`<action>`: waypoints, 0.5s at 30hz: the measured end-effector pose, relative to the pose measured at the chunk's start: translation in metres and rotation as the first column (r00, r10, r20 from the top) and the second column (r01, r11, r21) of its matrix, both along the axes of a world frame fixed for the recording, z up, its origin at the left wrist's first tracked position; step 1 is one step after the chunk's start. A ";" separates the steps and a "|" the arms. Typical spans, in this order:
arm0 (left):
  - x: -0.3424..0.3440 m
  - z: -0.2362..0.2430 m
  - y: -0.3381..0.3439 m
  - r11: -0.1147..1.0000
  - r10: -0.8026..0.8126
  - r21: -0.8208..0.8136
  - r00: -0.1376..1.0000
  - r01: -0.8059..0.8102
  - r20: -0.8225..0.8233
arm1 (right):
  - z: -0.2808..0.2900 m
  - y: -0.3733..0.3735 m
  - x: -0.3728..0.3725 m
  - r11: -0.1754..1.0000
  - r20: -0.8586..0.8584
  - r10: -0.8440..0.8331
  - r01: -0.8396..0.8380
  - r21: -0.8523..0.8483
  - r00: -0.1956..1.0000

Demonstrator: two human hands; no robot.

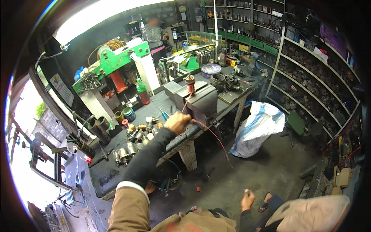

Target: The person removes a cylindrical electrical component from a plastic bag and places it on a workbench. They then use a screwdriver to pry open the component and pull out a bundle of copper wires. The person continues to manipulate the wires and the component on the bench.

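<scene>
Reaching from a brown sleeve with a black undersleeve, my left hand (177, 123) is closed in a fist round a thin reddish copper-coloured wire (215, 136). One end of the wire goes up toward a small reddish cylindrical part (190, 86), which stands upright in the jaws of a large bench vise (203, 98). Its other end trails past the bench edge and hangs over the floor. Down at the lower right, well away from the bench, my right hand (247, 201) has its fingers curled closed. What it holds, if anything, I cannot make out.
Several small metal cylinders (131, 149) crowd the dark workbench (106, 176) left of my arm. A bottle of red liquid (142, 92) stands behind. Right of the vise are a white sack (257, 131) and loaded shelves (309, 73). Another person (154, 36) stands at the back.
</scene>
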State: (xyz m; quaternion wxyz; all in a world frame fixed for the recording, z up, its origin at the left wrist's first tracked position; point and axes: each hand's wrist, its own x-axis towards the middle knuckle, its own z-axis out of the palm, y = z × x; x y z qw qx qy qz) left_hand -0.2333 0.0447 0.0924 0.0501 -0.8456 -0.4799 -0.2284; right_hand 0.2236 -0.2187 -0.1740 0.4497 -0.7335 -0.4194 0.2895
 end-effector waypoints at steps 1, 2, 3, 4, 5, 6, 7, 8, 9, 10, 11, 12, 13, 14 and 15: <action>0.002 -0.004 -0.019 1.000 0.005 0.005 0.999 -0.005 0.052 | -0.017 0.026 0.014 0.993 0.095 -0.118 0.114 0.043 0.988; 0.004 -0.010 -0.041 1.000 0.012 0.006 0.994 -0.013 0.106 | -0.026 0.050 0.027 0.971 0.187 -0.235 0.221 0.093 0.954; -0.006 -0.022 -0.070 0.998 0.069 -0.016 0.977 -0.067 0.203 | -0.001 0.073 0.030 0.976 0.194 -0.217 0.218 0.018 0.957; -0.014 -0.035 -0.098 0.992 0.126 -0.041 0.946 -0.119 0.297 | 0.027 0.104 0.034 0.975 0.202 -0.198 0.214 -0.058 0.959; -0.010 -0.043 -0.121 0.982 0.189 -0.064 0.921 -0.178 0.340 | 0.033 0.131 0.049 0.967 0.276 -0.253 0.231 0.108 0.927; -0.007 -0.054 -0.141 0.968 0.249 -0.093 0.891 -0.231 0.381 | 0.040 0.158 0.064 0.934 0.339 -0.319 0.234 0.268 0.885; -0.014 -0.066 -0.171 0.950 0.310 -0.159 0.857 -0.268 0.412 | 0.059 0.188 0.067 0.939 0.413 -0.238 0.100 0.328 0.879; -0.018 -0.079 -0.201 0.926 0.373 -0.225 0.816 -0.302 0.442 | 0.088 0.219 0.063 0.925 0.490 -0.160 -0.043 0.378 0.857; -0.015 -0.087 -0.234 0.908 0.418 -0.262 0.747 -0.327 0.517 | 0.116 0.248 0.051 0.916 0.532 -0.093 -0.136 0.376 0.842; -0.006 -0.096 -0.260 0.894 0.449 -0.302 0.672 -0.332 0.589 | 0.141 0.276 0.043 0.904 0.578 -0.040 -0.217 0.368 0.815; 0.005 -0.109 -0.281 0.849 0.528 -0.397 0.578 -0.349 0.622 | 0.160 0.305 0.036 0.870 0.551 -0.037 -0.244 0.428 0.834; 0.014 -0.122 -0.303 0.792 0.610 -0.491 0.473 -0.363 0.636 | 0.175 0.335 0.022 0.831 0.520 -0.019 -0.276 0.484 0.854; 0.026 -0.132 -0.321 0.753 0.658 -0.547 0.376 -0.367 0.653 | 0.195 0.358 0.004 0.791 0.595 0.058 -0.400 0.462 0.801; 0.037 -0.144 -0.340 0.710 0.700 -0.600 0.274 -0.368 0.660 | 0.213 0.376 -0.023 0.737 0.664 0.131 -0.520 0.432 0.736; 0.045 -0.169 -0.365 0.619 0.767 -0.728 0.027 -0.296 0.641 | 0.228 0.387 -0.062 0.673 0.704 0.197 -0.616 0.409 0.682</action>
